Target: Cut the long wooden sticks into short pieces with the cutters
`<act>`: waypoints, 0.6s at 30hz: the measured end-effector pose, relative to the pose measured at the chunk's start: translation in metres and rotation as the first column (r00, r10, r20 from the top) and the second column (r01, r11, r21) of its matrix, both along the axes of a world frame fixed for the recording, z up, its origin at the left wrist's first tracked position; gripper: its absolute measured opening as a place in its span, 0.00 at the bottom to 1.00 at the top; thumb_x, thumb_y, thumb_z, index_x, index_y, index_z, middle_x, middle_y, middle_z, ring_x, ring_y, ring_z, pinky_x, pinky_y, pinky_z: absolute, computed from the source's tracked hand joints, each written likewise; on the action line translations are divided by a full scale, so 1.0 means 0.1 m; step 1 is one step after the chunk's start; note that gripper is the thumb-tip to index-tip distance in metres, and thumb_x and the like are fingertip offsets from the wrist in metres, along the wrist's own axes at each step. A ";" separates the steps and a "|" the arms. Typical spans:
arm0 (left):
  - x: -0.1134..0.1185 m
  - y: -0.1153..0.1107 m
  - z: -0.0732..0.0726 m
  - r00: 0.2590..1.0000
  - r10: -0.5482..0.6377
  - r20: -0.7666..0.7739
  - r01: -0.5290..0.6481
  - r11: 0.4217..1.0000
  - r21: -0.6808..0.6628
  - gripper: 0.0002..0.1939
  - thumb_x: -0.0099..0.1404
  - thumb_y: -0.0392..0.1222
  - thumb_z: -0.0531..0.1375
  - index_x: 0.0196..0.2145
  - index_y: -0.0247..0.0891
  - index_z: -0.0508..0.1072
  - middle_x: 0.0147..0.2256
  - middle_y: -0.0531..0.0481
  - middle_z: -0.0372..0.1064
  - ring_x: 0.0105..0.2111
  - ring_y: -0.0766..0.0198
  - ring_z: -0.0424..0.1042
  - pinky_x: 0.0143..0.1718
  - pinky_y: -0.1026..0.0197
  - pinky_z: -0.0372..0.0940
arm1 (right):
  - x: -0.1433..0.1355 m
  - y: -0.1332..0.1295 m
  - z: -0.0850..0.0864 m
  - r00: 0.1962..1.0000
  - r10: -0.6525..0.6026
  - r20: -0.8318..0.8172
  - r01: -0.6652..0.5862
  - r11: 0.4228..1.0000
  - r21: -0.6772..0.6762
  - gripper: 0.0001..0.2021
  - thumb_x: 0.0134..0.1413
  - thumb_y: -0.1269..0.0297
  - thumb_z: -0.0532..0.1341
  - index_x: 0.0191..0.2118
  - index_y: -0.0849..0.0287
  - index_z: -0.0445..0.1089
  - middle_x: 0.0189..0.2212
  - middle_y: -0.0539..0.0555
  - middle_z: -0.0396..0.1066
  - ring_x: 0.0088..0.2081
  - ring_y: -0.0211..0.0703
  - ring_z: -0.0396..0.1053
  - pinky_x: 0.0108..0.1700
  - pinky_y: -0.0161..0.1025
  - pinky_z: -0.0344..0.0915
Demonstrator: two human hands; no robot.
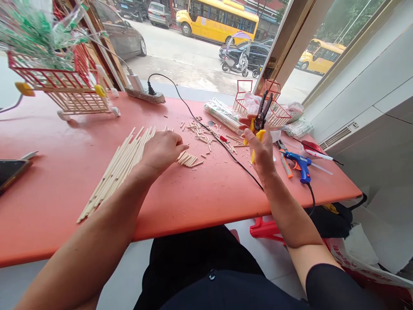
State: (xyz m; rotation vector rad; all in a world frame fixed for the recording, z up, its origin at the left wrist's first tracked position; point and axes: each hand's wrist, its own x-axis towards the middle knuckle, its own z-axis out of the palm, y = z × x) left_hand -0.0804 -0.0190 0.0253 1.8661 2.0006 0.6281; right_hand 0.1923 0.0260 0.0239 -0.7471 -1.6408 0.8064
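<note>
My right hand (262,148) is raised over the table, holding a wire stripper (260,122) by its yellow handles, with its dark jaws pointing up. My left hand (163,148) is low over the tabletop with fingers curled; what they pinch, if anything, is hidden. Beside and partly beneath that hand lies a bundle of long pale wooden sticks (112,176), fanned toward the near left. A short row of cut stick pieces (189,159) lies just right of my left hand. More small offcuts (203,133) are scattered farther back.
A black cable (237,159) crosses the red table (206,193) from a power strip (146,95). At right lie a blue glue gun (300,163) and orange-handled pliers (285,163). A red-railed stick cart (71,86) stands left, a phone (13,172) nearer. Wrapped packs (224,114) sit behind.
</note>
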 end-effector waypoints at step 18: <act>0.45 0.19 0.24 0.959 -0.215 0.185 0.169 0.957 0.236 0.04 0.58 0.40 0.67 0.28 0.41 0.84 0.25 0.52 0.76 0.30 0.61 0.72 0.37 0.58 0.64 | 0.30 0.02 0.27 0.950 -0.036 -0.310 -0.011 0.989 -0.149 0.31 0.58 0.39 0.60 0.61 0.50 0.71 0.55 0.59 0.75 0.63 0.62 0.70 0.53 0.57 0.72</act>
